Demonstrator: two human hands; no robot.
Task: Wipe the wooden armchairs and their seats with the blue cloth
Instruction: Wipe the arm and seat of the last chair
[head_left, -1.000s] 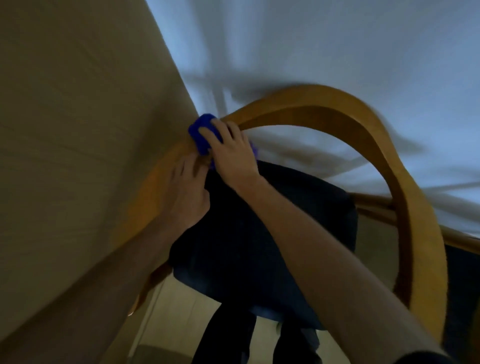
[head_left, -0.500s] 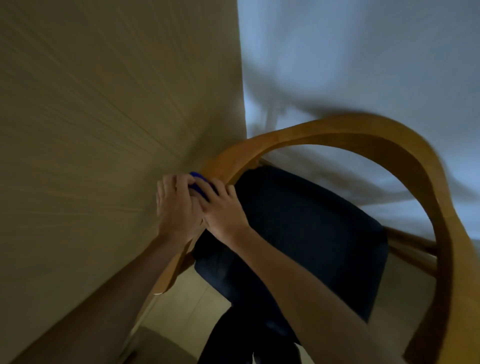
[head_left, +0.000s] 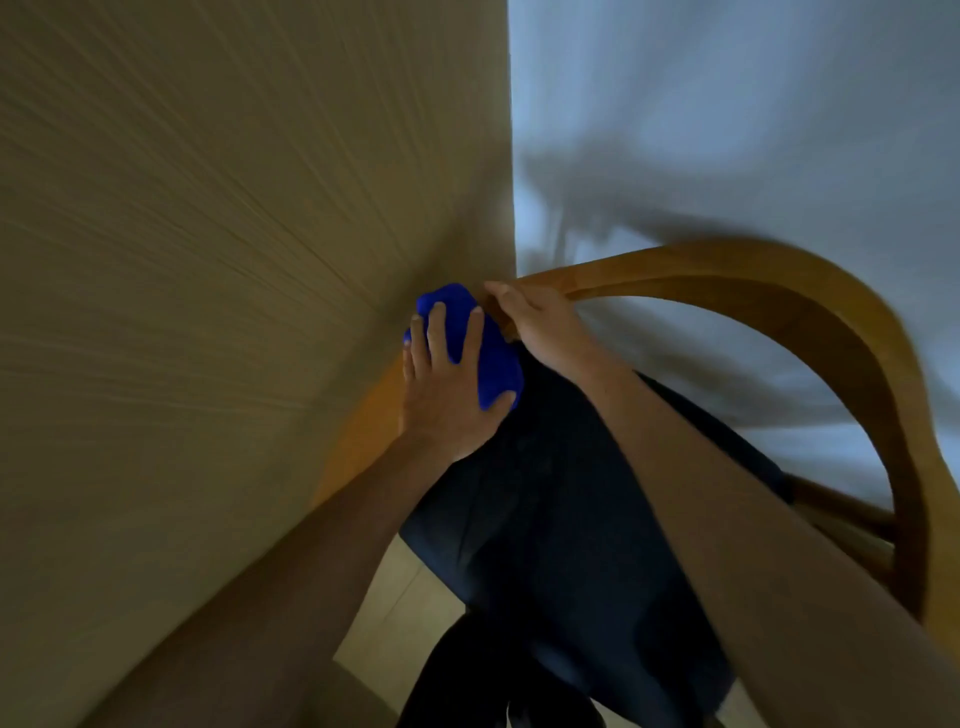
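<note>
- Step in hand, as judged: wiping the left part of the curved wooden armrest (head_left: 753, 275) of the armchair, close against the beige wall (head_left: 208, 260).
- Keep the blue cloth (head_left: 493, 358) flat on the wood and follow the curve in one continuous pass; the narrow space beside the wall leaves little room for the knuckles.
- Brace the frame with the free hand so the chair does not shift under pressure.
- Left hand (head_left: 447, 395): fingers extended and spread over the cloth, thumb hooked under its lower edge, holding the bunched cloth against the armrest beside the wall.
- Right hand (head_left: 535, 322): fingers curled over the top of the armrest, just beside the cloth, gripping the wood.
- The cloth sits at the left bend of the armrest, above the dark seat (head_left: 571, 519).
- Motion blur obscures fine finger detail.
</note>
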